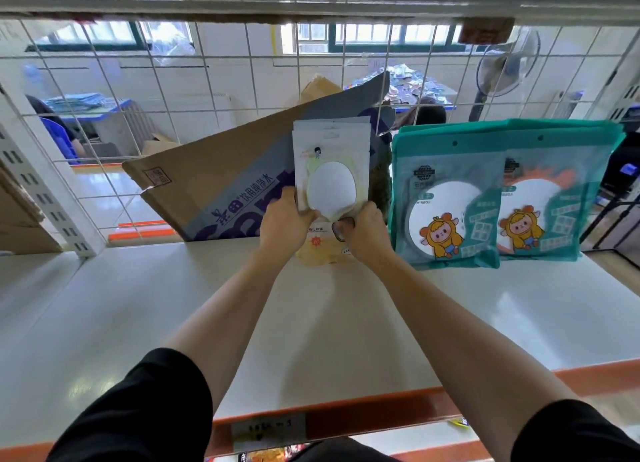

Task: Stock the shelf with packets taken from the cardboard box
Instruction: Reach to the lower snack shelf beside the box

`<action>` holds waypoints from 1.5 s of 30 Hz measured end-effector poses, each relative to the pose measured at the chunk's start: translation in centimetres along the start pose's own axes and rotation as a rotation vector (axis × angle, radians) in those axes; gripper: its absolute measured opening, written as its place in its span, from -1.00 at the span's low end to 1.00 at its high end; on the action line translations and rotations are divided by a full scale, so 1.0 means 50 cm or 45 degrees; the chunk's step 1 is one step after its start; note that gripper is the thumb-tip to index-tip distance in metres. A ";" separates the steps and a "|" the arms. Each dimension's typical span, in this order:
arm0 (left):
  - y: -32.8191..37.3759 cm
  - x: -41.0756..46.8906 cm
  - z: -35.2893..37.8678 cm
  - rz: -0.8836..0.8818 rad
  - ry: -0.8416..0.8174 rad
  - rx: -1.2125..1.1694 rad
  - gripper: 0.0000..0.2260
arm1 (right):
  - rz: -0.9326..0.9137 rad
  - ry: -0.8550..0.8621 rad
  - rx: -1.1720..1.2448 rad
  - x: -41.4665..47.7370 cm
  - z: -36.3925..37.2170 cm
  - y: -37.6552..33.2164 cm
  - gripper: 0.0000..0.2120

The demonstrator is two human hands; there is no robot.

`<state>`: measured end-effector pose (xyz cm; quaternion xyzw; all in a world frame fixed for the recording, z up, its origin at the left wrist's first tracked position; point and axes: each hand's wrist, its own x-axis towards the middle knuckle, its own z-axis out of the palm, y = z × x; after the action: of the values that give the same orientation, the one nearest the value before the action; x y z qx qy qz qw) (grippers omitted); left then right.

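A stack of pale packets stands on end at the middle of the frame, toward the back of the shelf, its lower edge on or just above the shelf board. It seems to be held upright so that the faces look forward like the teal packets just right of it, which lean on the wire grid behind. The cardboard box sits tilted in the centre left, directly behind the stack, probably propped there to keep it within reach.

The left hand takes the stack's lower left edge and the right hand its lower right corner. Each grip is narrow, with the thumb across the front face and the fingers curled out of sight behind, so the stack is pinched from both sides and cannot fan out or tip. Both forearms run straight up from the bottom of the frame and converge on the stack, wrists roughly level, black sleeves at the lower corners. I judge this as squaring the stack into place.
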<state>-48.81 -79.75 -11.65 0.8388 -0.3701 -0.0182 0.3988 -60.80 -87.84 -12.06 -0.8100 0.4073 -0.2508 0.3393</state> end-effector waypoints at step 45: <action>-0.128 -0.259 -0.223 -0.197 -0.173 0.855 -0.43 | -0.182 -0.377 -0.495 -0.228 0.046 -0.102 -0.49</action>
<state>-50.70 -61.63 -11.85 0.9456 -0.3165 0.0187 0.0726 -62.91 -75.34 -11.17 -0.9147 0.3355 -0.0697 0.2144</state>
